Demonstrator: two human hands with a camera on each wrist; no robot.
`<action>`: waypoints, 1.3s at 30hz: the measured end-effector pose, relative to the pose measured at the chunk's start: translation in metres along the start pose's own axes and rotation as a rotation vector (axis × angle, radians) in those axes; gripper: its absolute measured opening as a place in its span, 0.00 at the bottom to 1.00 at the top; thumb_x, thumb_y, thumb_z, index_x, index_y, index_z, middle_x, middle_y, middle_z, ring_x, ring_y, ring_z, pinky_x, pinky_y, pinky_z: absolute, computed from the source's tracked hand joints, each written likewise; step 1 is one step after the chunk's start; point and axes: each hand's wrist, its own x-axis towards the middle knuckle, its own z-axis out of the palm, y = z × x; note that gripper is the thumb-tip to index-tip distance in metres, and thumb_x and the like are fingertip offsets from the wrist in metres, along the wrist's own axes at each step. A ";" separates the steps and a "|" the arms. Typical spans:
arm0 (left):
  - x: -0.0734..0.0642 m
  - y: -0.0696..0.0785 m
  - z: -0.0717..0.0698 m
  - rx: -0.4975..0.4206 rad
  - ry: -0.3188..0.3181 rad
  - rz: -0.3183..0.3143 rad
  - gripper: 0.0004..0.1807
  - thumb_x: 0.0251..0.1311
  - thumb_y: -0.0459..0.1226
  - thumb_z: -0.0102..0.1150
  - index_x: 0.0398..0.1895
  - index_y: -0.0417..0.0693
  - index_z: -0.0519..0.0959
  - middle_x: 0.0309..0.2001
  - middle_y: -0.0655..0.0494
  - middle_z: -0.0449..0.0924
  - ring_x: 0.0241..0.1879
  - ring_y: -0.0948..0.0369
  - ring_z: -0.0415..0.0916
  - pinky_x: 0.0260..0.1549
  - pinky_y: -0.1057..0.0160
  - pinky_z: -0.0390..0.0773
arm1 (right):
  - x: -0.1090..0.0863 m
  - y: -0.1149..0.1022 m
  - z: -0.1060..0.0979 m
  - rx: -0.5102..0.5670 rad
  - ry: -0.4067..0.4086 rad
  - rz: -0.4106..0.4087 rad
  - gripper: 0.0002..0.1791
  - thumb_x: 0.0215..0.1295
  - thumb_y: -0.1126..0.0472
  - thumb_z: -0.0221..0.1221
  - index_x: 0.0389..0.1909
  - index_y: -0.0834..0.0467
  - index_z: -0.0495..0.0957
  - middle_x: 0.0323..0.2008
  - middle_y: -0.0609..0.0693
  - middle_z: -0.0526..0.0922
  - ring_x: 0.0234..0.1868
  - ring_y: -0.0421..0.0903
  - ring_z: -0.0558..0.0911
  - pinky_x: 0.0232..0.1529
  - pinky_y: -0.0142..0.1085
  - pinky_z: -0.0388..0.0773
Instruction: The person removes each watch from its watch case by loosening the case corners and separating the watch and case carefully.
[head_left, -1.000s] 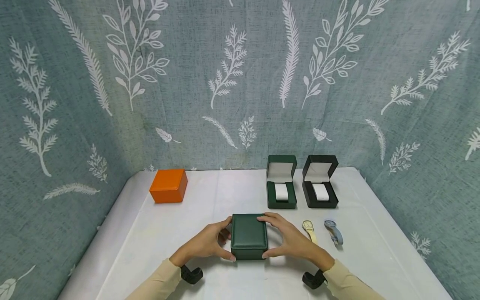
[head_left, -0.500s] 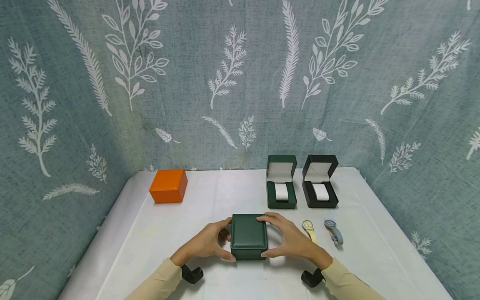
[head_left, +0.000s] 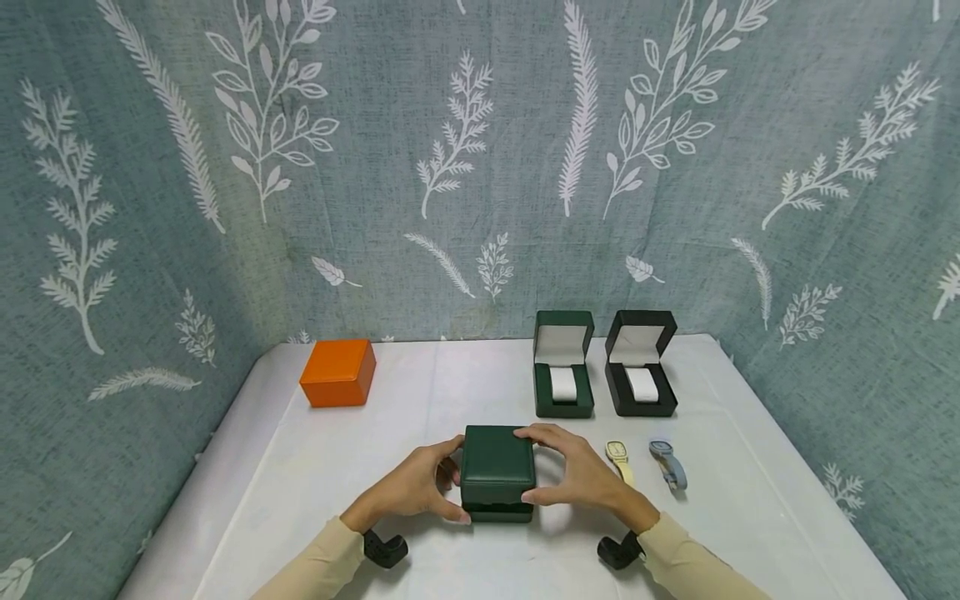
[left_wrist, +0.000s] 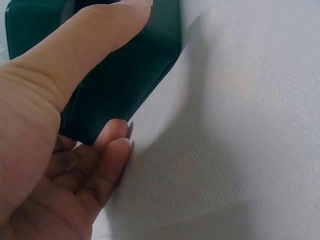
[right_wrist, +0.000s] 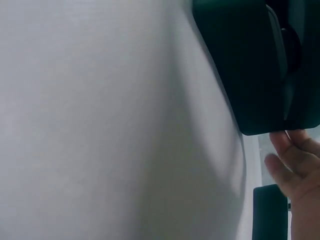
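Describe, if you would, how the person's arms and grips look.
Plain beige fabric sleeves are worn on both sides, with a black, rounded device just past the end of each. The left grip and right grip wear no gloves.

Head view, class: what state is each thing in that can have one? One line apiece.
Front green box: ajar at the front
Rear green box: open, white cushion bare
Black box: open, white cushion bare
Orange box: closed
Yellow watch: lying dial up, clasp hidden
Blue watch: lying loose, clasp unclear
Left hand: gripping the front green box
Right hand: gripping the same box
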 end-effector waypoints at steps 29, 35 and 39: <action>-0.005 -0.002 0.000 -0.031 0.004 -0.019 0.66 0.41 0.43 0.87 0.79 0.31 0.54 0.40 0.52 0.81 0.37 0.58 0.77 0.37 0.66 0.80 | 0.017 0.004 -0.002 0.132 0.021 0.095 0.27 0.70 0.51 0.63 0.69 0.46 0.74 0.64 0.45 0.79 0.59 0.51 0.79 0.62 0.60 0.72; -0.007 -0.001 0.001 -0.016 0.005 -0.017 0.65 0.41 0.44 0.87 0.79 0.32 0.55 0.39 0.55 0.81 0.37 0.59 0.77 0.38 0.66 0.79 | 0.021 0.002 -0.003 0.142 0.037 0.205 0.23 0.78 0.49 0.54 0.70 0.47 0.74 0.65 0.53 0.77 0.63 0.58 0.77 0.61 0.60 0.72; -0.007 0.000 0.002 0.005 0.010 -0.005 0.65 0.41 0.45 0.87 0.79 0.32 0.55 0.39 0.57 0.82 0.37 0.62 0.76 0.38 0.67 0.79 | 0.027 0.002 -0.003 0.123 0.077 0.280 0.31 0.81 0.47 0.47 0.75 0.64 0.66 0.69 0.65 0.72 0.69 0.61 0.72 0.68 0.59 0.67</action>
